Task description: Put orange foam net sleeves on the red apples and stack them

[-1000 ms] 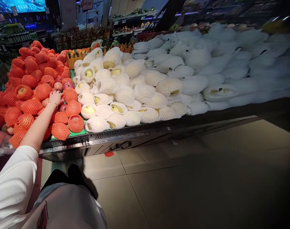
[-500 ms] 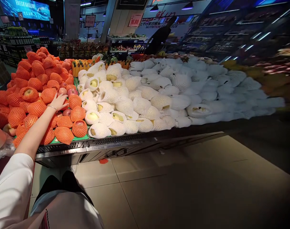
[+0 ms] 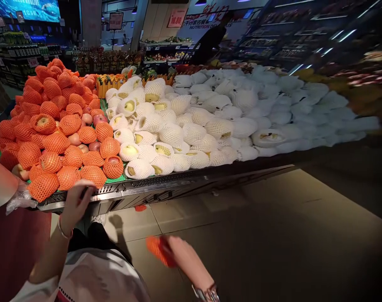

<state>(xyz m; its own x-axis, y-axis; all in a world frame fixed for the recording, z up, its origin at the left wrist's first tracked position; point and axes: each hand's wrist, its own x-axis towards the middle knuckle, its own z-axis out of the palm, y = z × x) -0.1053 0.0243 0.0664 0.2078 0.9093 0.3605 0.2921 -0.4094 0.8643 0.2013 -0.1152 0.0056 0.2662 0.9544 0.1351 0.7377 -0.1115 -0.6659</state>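
Note:
My left hand (image 3: pixel 77 198) hovers at the front edge of the display, in front of apples in orange foam nets (image 3: pixel 93 175). Its thumb and fingers are apart, with nothing visible between them. Lower down, over the floor, my right hand (image 3: pixel 180 250) grips an orange foam net (image 3: pixel 159 251). Blur hides whether fruit is inside it. Netted apples form a heap (image 3: pixel 52 88) on the left, with a few bare apples (image 3: pixel 99 120) among them.
Fruit in white foam nets (image 3: pixel 172 134) covers the counter to the right. A metal edge (image 3: pixel 140 191) runs along its front. A clear plastic bag (image 3: pixel 21 199) hangs at the left. An orange scrap (image 3: pixel 140 208) lies on the tiled floor. A person (image 3: pixel 209 42) is beyond the counter.
My left hand has pulled back from among the apples to the counter's front edge. My right hand has come into view with the orange foam net. The view has shifted slightly.

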